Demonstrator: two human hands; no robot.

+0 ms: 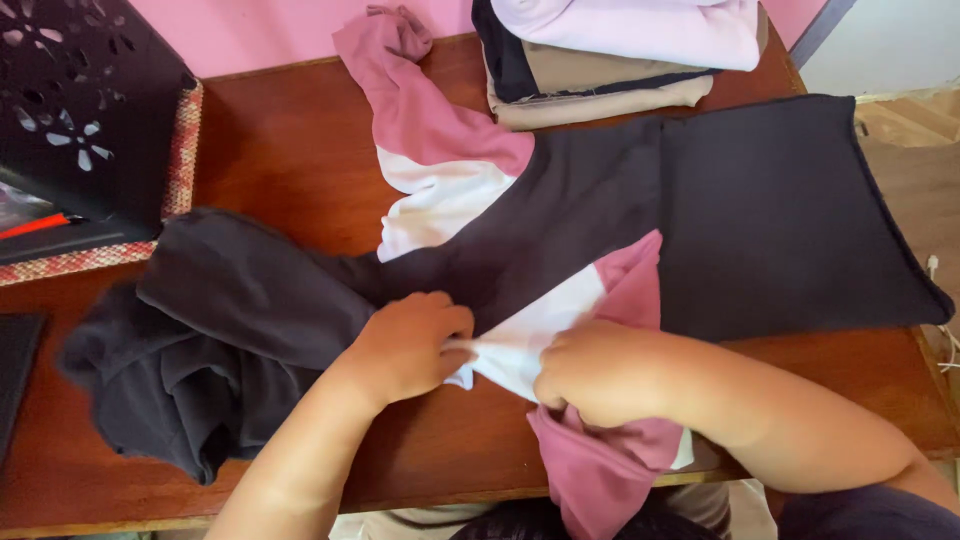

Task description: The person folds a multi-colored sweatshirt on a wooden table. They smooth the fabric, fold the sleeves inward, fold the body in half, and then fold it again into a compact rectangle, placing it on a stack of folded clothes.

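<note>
Spread across the wooden table: a colour-block garment in black, white and dusty pink, body to the right, one sleeve trailing toward the far edge, the other hanging off the near edge. Left hand curled, fingers pinched shut on the white band of the near sleeve. Right hand closed over the same white-and-pink stretch, just beside the left, fingertips tucked under and hidden, so exact grip unclear though cloth plainly gathered in it. Bunched to the left, touching the left wrist, a dark grey garment. At the far edge, a folded stack of clothes in pale lilac, tan and navy. Far left, a black cut-out box on a woven mat.

Soft, light, limp knit by the look of it: likely to sag and wrinkle wherever unsupported, with no stiffness to hold a crease. Best taken at seams or cuff edges, pinched flat, both hands apart to keep the cloth taut.
</note>
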